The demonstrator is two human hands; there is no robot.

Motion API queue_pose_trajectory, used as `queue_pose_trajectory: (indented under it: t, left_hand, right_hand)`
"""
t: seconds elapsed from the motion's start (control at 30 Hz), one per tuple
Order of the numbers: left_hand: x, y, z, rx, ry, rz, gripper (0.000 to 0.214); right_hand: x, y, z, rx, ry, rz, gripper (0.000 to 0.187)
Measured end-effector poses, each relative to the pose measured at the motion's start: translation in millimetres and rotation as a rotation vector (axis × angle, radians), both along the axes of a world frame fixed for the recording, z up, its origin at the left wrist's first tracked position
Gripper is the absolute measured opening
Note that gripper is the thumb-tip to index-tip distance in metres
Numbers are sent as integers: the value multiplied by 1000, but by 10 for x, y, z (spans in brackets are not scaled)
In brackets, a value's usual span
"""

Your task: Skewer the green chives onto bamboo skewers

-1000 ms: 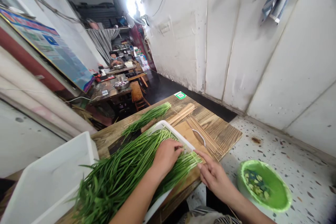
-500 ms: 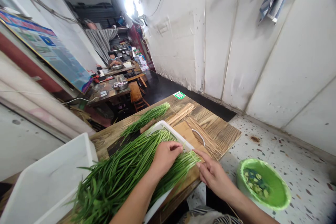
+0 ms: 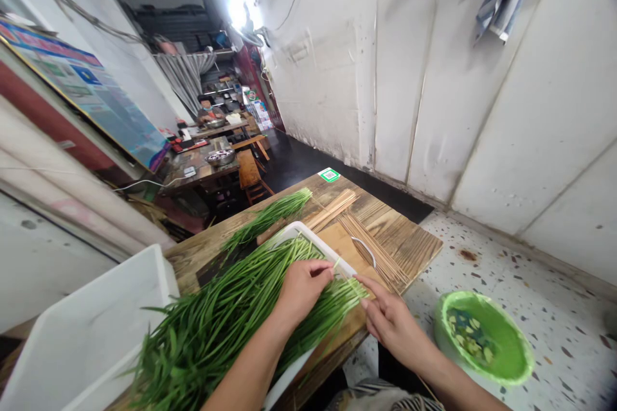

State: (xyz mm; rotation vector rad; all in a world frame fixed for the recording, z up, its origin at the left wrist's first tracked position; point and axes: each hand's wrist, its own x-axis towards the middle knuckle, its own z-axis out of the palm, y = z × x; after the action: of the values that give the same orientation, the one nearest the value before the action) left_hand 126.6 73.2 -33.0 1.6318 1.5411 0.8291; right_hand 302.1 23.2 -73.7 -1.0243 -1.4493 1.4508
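Note:
Long green garlic chives (image 3: pixel 216 308) are heaped over a white tray (image 3: pixel 332 253), their pale cut ends toward the right. My left hand (image 3: pixel 306 286) is above the heap, thumb and index finger pinched on a single chive stalk whose pale tip pokes up. To its right, my right hand (image 3: pixel 390 314) is closed beside the cut ends, index finger pointing toward my left hand. A thin stick, apparently a bamboo skewer, runs through its grip and shows under the wrist; most of it is hidden by the fingers.
Bamboo skewers (image 3: pixel 373 250) lie on a cutting board (image 3: pixel 337 237) and the wooden table (image 3: pixel 409 234). A smaller chive bunch (image 3: pixel 274 215) lies behind. A white bin (image 3: pixel 96 327) stands left; a green basin (image 3: pixel 511 347) with scraps is on the floor. A person sits far back.
My left hand has shifted very slightly left, and the pale tip of the stalk in its pinch now stands out more. My right hand stays almost in place.

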Motion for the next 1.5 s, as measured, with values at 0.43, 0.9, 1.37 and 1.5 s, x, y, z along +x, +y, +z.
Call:
queue_pose_trajectory:
  t: [0.43, 0.9, 1.37, 1.5]
  left_hand:
    - [-4, -18, 27, 40, 54, 11, 22]
    - [62, -84, 51, 55, 137, -172, 24]
    - [-22, 28, 42, 151, 622, -68, 16]
    - [21, 20, 5, 155, 615, -78, 14]
  right_hand:
    - [-5, -17, 36, -13, -21, -12, 54]
    - [-22, -6, 41, -48, 9, -17, 56]
    - [3, -49, 35, -14, -44, -22, 57]
    - [2, -34, 13, -15, -37, -21, 56]
